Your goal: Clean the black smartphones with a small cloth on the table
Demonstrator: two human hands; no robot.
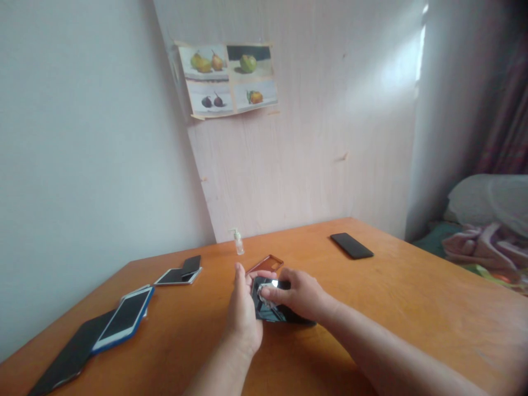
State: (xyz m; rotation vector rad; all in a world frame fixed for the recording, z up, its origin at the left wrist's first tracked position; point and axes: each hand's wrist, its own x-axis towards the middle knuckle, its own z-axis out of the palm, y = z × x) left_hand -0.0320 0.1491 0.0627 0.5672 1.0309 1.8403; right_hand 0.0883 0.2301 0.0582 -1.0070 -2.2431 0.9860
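Note:
My left hand (242,313) grips a dark, glossy phone (289,315) by its left end, thumb raised along the near side and fingers beneath it. My right hand (305,292) presses a small crumpled white wipe (263,301) onto the phone's shiny face with thumb and fingers. Whether the wipe is paper or cloth I cannot tell. Just behind the hands lies a clear phone case (270,260), flat on the table and partly hidden by them. A small clear pump bottle (238,243) stands upright farther back.
On the wooden table (396,308), a white tablet in a blue case (124,320) overlaps a black folder-like sheet (70,352). Farther back lie another white-edged tablet (171,276) and a small dark flat item (192,264). A black phone (352,246) rests at the back right.

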